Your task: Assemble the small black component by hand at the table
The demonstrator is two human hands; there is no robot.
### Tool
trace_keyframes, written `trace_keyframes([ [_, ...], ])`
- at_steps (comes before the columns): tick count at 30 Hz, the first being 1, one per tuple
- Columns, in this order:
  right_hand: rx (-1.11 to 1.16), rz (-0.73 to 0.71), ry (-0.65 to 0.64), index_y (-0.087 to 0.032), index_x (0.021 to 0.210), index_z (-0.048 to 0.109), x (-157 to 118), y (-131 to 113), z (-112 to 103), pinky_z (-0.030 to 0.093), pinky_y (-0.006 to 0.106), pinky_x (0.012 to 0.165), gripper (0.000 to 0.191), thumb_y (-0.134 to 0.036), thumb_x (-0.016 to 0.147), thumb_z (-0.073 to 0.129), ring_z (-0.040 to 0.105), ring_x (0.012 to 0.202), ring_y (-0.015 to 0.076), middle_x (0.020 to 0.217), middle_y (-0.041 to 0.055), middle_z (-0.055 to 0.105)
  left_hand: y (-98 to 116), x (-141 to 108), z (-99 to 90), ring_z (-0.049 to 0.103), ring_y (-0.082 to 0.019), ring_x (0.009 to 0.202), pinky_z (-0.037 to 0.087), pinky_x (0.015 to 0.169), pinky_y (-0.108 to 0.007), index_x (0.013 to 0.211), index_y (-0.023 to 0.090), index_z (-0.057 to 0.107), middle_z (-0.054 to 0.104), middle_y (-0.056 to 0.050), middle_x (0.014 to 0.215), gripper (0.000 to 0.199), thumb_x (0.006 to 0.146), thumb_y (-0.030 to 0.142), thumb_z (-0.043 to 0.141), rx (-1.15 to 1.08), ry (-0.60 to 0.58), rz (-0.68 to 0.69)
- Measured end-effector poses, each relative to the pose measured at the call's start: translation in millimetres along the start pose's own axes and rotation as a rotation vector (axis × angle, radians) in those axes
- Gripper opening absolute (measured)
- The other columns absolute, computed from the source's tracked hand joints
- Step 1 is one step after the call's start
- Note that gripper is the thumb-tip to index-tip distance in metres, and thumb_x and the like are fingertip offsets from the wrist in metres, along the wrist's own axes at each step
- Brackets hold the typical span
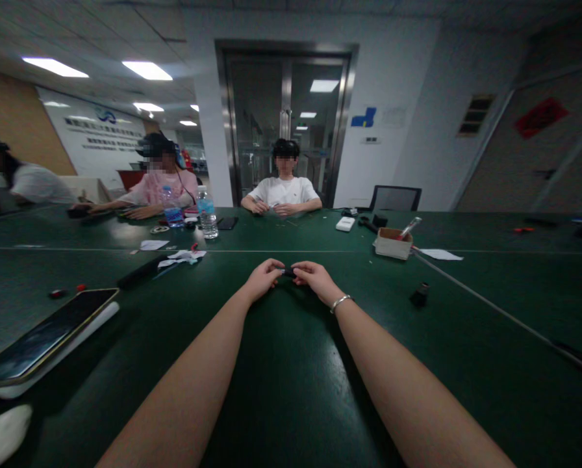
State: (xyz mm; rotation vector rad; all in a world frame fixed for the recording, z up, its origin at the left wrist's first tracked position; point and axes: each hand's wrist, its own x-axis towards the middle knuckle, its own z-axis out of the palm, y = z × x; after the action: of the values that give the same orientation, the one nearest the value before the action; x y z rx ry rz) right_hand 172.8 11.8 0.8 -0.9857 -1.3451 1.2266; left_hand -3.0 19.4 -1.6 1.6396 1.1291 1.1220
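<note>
Over the middle of the green table [291, 351], a small black object [288, 272] spans the short gap between my two hands. My left hand [264, 279] pinches its left end, where a lighter bit shows at the fingertips. The right end is gripped by the fingers of my right hand [315, 278], which has a silver bracelet at the wrist. Fingers cover both ends, so what the object is cannot be made out.
At left lie a phone [47, 338] on a white object, a black pouch-like item [145, 270] and crumpled paper [181, 258]. Two bottles [206, 214] stand beyond. At right are a small box [393, 244] and a black item [420, 294]. Three people sit across the table.
</note>
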Motion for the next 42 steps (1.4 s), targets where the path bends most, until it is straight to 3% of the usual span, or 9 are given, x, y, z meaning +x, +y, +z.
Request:
trace_keyframes([
  [10, 0.005, -0.002, -0.016, -0.013, 0.088, 0.068, 2.3, 3.6, -1.5, 0.051, 0.017, 0.055, 0.013, -0.010, 0.075, 0.067, 0.062, 0.058, 0.0074, 0.074, 0.0026, 0.068, 2.9, -2.5, -0.5, 0.046, -0.007, 0.050, 0.035, 0.046, -0.019, 0.096, 0.015, 0.061, 0.053, 0.002, 0.064, 0.026, 0.082, 0.035, 0.050, 0.019, -0.010, -0.002],
  [25, -0.016, -0.004, -0.017, -0.012, 0.090, 0.068, 1.0, 1.9, -1.5, 0.051, 0.018, 0.057, 0.014, -0.008, 0.077, 0.063, 0.062, 0.059, 0.0076, 0.074, 0.0028, 0.068, 1.8, -1.8, -0.8, 0.046, -0.007, 0.053, 0.037, 0.048, -0.019, 0.099, 0.015, 0.061, 0.052, 0.001, 0.064, 0.028, 0.084, 0.033, 0.047, 0.029, -0.048, 0.008],
  [42, -0.002, 0.003, -0.016, -0.013, 0.088, 0.068, 0.4, 1.3, -0.3, 0.050, 0.018, 0.056, 0.014, -0.009, 0.075, 0.066, 0.061, 0.058, 0.0077, 0.074, 0.0023, 0.068, -1.8, 0.1, -1.6, 0.049, -0.009, 0.056, 0.038, 0.050, -0.020, 0.097, 0.016, 0.063, 0.056, 0.000, 0.068, 0.027, 0.080, 0.032, 0.050, 0.071, -0.011, 0.025],
])
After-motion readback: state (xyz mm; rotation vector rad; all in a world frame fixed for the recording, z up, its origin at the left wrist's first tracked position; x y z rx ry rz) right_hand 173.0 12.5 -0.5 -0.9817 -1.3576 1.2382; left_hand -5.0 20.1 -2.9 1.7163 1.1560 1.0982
